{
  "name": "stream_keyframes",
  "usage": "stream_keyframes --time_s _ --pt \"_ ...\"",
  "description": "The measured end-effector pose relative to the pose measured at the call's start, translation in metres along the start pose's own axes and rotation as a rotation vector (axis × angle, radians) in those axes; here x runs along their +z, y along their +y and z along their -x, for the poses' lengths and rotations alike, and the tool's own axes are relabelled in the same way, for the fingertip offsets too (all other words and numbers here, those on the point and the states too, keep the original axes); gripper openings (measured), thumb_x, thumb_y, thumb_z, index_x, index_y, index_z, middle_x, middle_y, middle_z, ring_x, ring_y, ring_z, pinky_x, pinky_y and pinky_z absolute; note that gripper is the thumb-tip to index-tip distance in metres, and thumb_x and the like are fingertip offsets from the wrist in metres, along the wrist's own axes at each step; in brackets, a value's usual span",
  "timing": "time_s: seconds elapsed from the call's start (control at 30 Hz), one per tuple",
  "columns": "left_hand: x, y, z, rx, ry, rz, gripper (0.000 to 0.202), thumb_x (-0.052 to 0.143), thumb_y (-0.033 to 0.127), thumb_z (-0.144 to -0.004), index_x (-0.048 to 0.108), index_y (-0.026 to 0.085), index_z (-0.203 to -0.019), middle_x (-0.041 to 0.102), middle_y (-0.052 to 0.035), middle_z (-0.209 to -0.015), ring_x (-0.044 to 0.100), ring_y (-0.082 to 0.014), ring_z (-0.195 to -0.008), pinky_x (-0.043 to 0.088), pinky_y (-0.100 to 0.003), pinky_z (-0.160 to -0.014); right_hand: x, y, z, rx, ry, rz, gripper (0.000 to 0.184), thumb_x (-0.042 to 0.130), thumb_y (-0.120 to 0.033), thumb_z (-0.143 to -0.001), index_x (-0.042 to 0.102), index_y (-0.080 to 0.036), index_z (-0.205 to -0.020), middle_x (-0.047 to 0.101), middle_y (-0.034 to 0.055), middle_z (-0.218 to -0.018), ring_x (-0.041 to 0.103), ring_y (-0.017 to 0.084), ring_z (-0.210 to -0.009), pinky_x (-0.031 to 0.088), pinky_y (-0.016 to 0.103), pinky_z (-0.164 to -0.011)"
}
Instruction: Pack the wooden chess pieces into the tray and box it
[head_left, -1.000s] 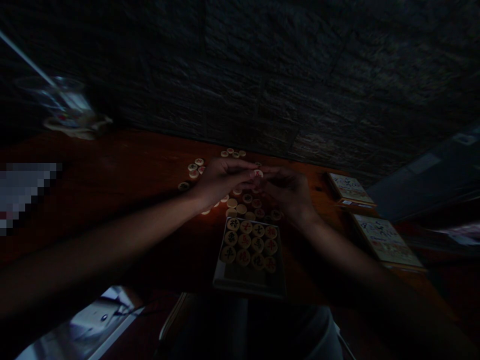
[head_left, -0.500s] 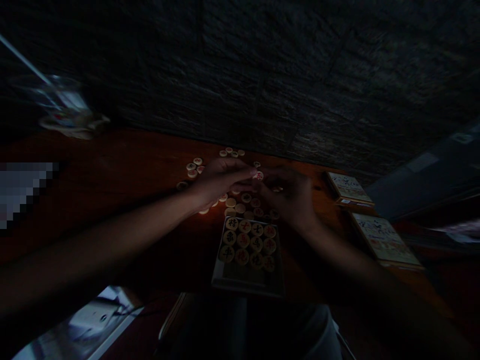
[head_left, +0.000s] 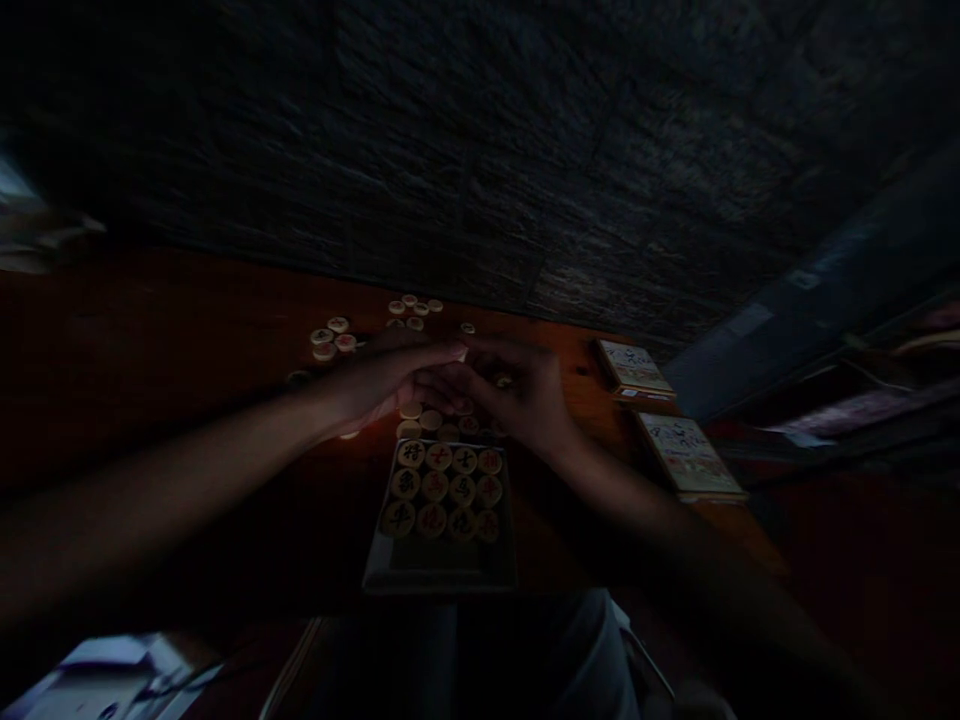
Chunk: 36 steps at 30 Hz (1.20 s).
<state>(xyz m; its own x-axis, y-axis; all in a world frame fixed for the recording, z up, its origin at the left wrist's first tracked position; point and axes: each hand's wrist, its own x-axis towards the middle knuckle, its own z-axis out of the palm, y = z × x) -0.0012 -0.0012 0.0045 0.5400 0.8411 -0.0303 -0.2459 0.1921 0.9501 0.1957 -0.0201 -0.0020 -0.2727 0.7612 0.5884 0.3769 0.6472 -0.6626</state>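
Observation:
My left hand (head_left: 394, 382) and my right hand (head_left: 521, 392) meet at the fingertips above the table, behind an open box. Both are closed, with thumbs and fingers pinched together around a Chinese chess piece that the fingers now largely cover. Just below them stands the shallow box (head_left: 441, 582), holding rows of round wooden pieces with red and black characters; its front strip shows bare bottom. Face-down pieces (head_left: 430, 420) lie between the box and my hands. More loose pieces (head_left: 323, 351) are left of my left hand, and others (head_left: 409, 301) lie farther back.
Two flat boxes with printed lids (head_left: 637, 368) (head_left: 690, 455) lie at the table's right end. A dark stone wall (head_left: 480, 180) rises behind the wooden table (head_left: 187, 310). At the far left is a pale crumpled thing (head_left: 45, 245). The light is very dim.
The view has swung right, so everything sits farther left. My hands have drawn closer together, and the red-marked piece that showed between my fingertips is now covered.

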Motion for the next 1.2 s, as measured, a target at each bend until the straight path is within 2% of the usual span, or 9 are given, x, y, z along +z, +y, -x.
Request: stream_keyframes --time_s 0.1,0.23,0.37,0.5,0.73,0.83,0.93,1.07,1.2 --pt "0.004 0.003 0.002 -0.036 0.104 -0.021 0.017 0.073 0.030 -0.091 0.082 0.016 -0.087 0.082 -0.0085 -0.080 0.075 -0.0196 -0.067 0.058 -0.029 -0.067 0.000 0.000 0.001 0.052 -0.056 0.050 0.037 0.073 -0.045 -0.095 0.079 -0.025 -0.125 0.080 0.0020 -0.097 0.072 0.017 -0.082 0.057 0.029 -0.075" --pt "0.005 0.007 0.004 -0.112 0.116 -0.069 0.023 0.065 0.029 -0.096 0.081 0.016 -0.088 0.082 -0.0096 -0.081 0.075 -0.0199 -0.071 0.057 -0.033 -0.074 0.000 0.002 0.001 0.110 -0.110 0.077 0.040 0.072 -0.046 -0.096 0.076 -0.028 -0.132 0.081 0.0009 -0.105 0.075 0.017 -0.092 0.059 0.028 -0.081" --pt "0.007 0.007 0.005 -0.083 0.174 -0.078 0.019 0.064 0.024 -0.095 0.079 0.016 -0.086 0.081 -0.0052 -0.078 0.074 -0.0178 -0.071 0.054 -0.031 -0.074 0.002 0.001 0.000 0.154 -0.103 -0.040 0.039 0.075 -0.041 -0.095 0.075 -0.030 -0.132 0.081 0.0005 -0.119 0.077 0.020 -0.104 0.061 0.033 -0.091" --pt "0.010 0.004 0.004 -0.070 0.241 -0.105 0.015 0.067 0.025 -0.092 0.077 0.016 -0.086 0.080 -0.0047 -0.074 0.073 -0.0187 -0.067 0.055 -0.033 -0.073 0.001 0.002 0.001 0.105 -0.122 -0.083 0.036 0.072 -0.039 -0.097 0.075 -0.030 -0.132 0.078 0.0002 -0.129 0.076 0.020 -0.110 0.061 0.033 -0.095" --pt "0.006 0.003 0.005 -0.095 0.222 -0.112 0.012 0.071 0.026 -0.089 0.079 0.017 -0.089 0.081 -0.0069 -0.079 0.075 -0.0211 -0.074 0.057 -0.035 -0.074 0.005 0.007 0.002 0.183 -0.102 -0.073 0.042 0.077 -0.044 -0.093 0.075 -0.029 -0.132 0.081 0.0000 -0.118 0.077 0.020 -0.101 0.061 0.032 -0.090" --pt "0.002 0.001 0.005 -0.081 0.151 -0.086 0.018 0.072 0.031 -0.090 0.079 0.016 -0.085 0.080 -0.0079 -0.078 0.074 -0.0219 -0.072 0.057 -0.034 -0.070 0.006 0.007 0.003 0.164 -0.104 -0.094 0.041 0.074 -0.046 -0.094 0.076 -0.027 -0.130 0.082 0.0006 -0.108 0.076 0.018 -0.091 0.061 0.028 -0.081" --pt "-0.001 0.000 0.003 -0.043 0.070 -0.051 0.024 0.073 0.037 -0.090 0.077 0.015 -0.083 0.080 -0.0094 -0.077 0.074 -0.0226 -0.069 0.058 -0.034 -0.066 0.005 0.005 0.004 0.126 -0.081 -0.039 0.040 0.074 -0.042 -0.094 0.076 -0.026 -0.130 0.080 0.0001 -0.092 0.071 0.015 -0.074 0.057 0.026 -0.069" --pt "-0.002 -0.001 0.000 0.004 0.049 -0.063 0.030 0.081 0.043 -0.085 0.078 0.014 -0.082 0.079 -0.0105 -0.075 0.073 -0.0203 -0.067 0.058 -0.030 -0.064 0.004 0.002 0.004 0.133 -0.061 -0.021 0.045 0.075 -0.046 -0.093 0.075 -0.027 -0.133 0.069 -0.0043 -0.066 0.057 0.012 -0.053 0.048 0.025 -0.052" --pt "-0.004 -0.001 -0.003 0.003 0.027 -0.114 0.033 0.084 0.045 -0.082 0.077 0.012 -0.079 0.078 -0.0114 -0.075 0.073 -0.0188 -0.064 0.059 -0.029 -0.064 0.003 0.000 0.002 0.114 -0.055 -0.060 0.041 0.077 -0.044 -0.092 0.077 -0.028 -0.130 0.072 -0.0027 -0.070 0.057 0.011 -0.054 0.047 0.025 -0.051"
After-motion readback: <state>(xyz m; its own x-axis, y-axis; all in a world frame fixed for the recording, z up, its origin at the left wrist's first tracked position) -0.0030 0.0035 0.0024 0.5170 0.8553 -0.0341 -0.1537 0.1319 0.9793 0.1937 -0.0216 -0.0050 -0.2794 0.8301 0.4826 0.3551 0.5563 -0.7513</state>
